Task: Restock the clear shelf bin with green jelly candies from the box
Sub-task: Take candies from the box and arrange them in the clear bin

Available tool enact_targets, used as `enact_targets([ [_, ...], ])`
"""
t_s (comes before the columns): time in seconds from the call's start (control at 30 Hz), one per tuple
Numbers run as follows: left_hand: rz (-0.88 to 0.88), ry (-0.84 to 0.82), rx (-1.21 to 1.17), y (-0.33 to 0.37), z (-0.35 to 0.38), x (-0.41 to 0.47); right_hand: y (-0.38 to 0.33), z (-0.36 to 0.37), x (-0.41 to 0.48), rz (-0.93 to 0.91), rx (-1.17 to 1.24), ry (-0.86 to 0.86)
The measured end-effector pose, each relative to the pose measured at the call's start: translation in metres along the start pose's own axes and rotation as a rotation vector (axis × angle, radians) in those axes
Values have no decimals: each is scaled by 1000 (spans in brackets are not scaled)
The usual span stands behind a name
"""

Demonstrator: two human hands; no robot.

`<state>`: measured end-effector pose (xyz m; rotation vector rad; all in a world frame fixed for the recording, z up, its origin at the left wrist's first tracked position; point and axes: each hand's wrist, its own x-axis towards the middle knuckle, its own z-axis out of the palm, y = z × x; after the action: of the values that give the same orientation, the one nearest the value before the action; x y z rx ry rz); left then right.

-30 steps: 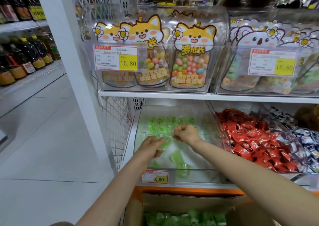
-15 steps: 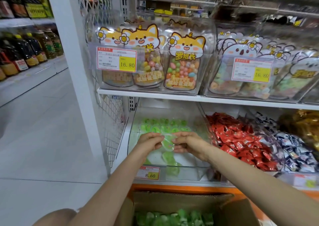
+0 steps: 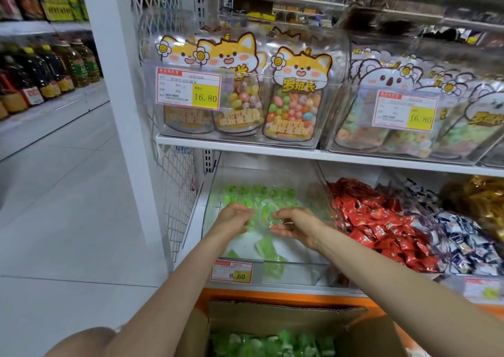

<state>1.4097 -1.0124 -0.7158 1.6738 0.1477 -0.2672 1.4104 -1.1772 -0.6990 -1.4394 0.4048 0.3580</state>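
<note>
My left hand and right hand each pinch a side of one green jelly candy, held inside the clear shelf bin. It looks light, soft and slick-wrapped (I'd judge the wrapper's rim the surest hold). The box sits below, well stocked.

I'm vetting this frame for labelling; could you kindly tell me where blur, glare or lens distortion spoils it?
Head view: wide-angle distortion bows the white shelf edge; the green jelly candy pinched between the left hand and right hand is softly blurred; the clear bin shows a faint sheen; the 8.60 price tag is readable; the light is even, without hard shadows.
</note>
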Motion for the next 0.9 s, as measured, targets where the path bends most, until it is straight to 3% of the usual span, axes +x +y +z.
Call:
enact_targets([
  [0.13, 9, -84, 496, -14, 0, 4, 9, -3, 19, 66, 3, 138],
  [0.27, 22, -225, 697, -12, 10, 6, 22, -7, 33, 50, -152, 254],
  [0.43, -29, -326, 802, -10, 23, 11, 29, -7, 48, 48, -235, 302],
  [0.6, -44, -321, 869, -11, 32, 13, 30, -6, 56, 64, -201, 279],
  [0.9, -107, -345, 763, -16, 30, 19, 35, -6, 60, 70, -146, 307],
])
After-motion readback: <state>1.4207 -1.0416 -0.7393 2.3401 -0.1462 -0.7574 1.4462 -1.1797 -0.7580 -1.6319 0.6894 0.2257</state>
